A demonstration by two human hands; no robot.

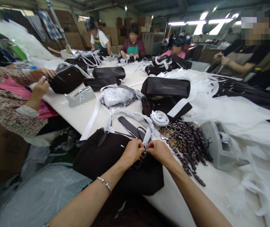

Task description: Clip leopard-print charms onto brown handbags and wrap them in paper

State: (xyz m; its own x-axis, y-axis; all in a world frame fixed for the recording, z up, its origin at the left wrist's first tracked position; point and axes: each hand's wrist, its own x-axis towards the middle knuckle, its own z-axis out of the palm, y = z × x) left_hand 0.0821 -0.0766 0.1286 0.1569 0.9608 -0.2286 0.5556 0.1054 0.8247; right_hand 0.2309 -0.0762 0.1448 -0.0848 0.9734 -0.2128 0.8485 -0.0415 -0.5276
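A dark brown handbag [97, 164] lies at the table's near edge, its handle wrapped in white padding [125, 113]. Over the bag's top right side, my left hand [134, 150] pinches a dark beaded charm [139, 162] with a metal ring or clasp. From the other side my right hand [158, 151] closes its fingertips on the same charm, close to the left. The fingers hide exactly how the charm meets the bag. Just right of my hands lies a pile of similar charms [191, 148], some with leopard-pattern tags and metal rings.
A grey tape dispenser [220, 145] stands at right, another dispenser [81, 96] at left. Stacked dark bags [165, 86], a white roll [159, 118] and a plastic-wrapped bundle [118, 96] lie ahead. A co-worker's hands [43, 80] handle a bag at left. White sheeting [239, 107] covers the right.
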